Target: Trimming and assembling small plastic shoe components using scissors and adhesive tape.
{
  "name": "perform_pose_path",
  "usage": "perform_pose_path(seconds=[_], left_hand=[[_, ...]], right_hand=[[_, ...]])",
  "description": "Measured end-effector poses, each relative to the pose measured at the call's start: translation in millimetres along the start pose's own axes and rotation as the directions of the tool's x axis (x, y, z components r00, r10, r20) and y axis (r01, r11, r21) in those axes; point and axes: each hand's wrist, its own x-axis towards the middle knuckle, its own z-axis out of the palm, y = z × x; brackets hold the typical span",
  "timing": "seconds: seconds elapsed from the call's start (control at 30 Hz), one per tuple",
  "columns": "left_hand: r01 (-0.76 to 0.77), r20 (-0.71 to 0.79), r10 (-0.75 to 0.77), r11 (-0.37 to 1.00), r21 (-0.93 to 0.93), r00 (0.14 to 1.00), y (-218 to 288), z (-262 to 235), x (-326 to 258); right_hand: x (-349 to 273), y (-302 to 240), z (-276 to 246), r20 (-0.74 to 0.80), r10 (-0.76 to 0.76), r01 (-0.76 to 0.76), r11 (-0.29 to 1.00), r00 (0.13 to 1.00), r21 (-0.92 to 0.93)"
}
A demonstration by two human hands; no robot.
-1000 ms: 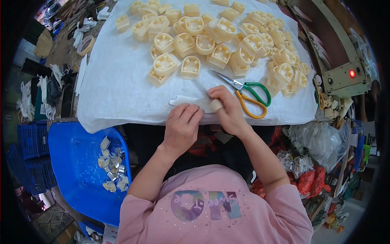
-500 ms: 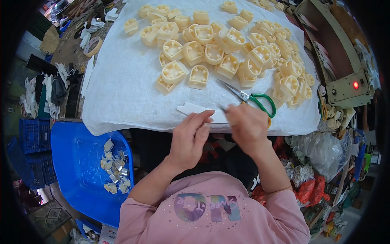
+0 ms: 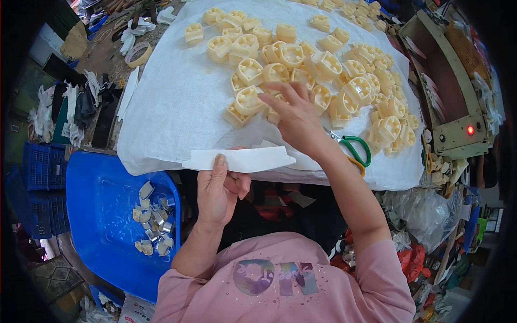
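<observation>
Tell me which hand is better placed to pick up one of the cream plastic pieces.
Right. The right hand is stretched over the pile of cream plastic pieces, fingers spread on them. The left hand is at the table edge with the white strip in its grip.

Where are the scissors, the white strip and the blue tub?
scissors (image 3: 356, 149): head view, on the green handle loop.
white strip (image 3: 239, 159): head view, on its flat middle, beside the left hand's thumb.
blue tub (image 3: 99, 202): head view, on a bare part of its floor.
</observation>
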Motion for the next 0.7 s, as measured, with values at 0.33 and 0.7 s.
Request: perform_pose_path(seconds=[0.33, 0.7], left_hand=[[-0.096, -0.047, 0.097, 0.995, 0.007, 0.994, 7, -10, 10], [-0.161, -0.041, 0.190, 0.914, 0.372, 0.981, -14, 35, 23]], right_hand=[[-2, -2, 19, -0.017, -0.054, 0.056, 0.983, 0.998, 0.176], [-38, -47, -66, 0.462, -0.001, -0.248, 0.843, 0.887, 0.477]])
